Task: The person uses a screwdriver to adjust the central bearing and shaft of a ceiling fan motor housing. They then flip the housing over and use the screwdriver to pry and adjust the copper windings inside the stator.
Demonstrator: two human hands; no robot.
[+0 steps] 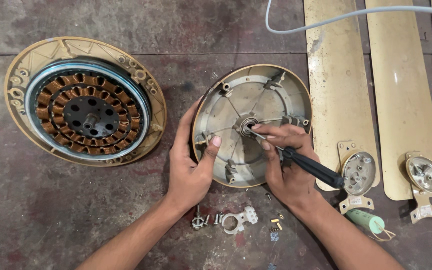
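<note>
A round metal fan motor cover (236, 107), gold outside and grey with ribs inside, stands tilted on the floor at centre. My left hand (190, 162) grips its left rim, thumb on the inner face. My right hand (284, 159) holds a black-handled screwdriver (312, 168), whose tip rests at the bearing (247, 126) in the cover's hub. To the left lies the other motor half (85, 102), a gold housing with copper windings and a short shaft.
Three gold fan blades (336, 75) lie at right with round metal caps (358, 173) on their brackets. A grey cable (326, 19) loops at the top. Screws (202, 220), a white plastic clamp (237, 220) and a green capacitor (368, 221) lie near my wrists.
</note>
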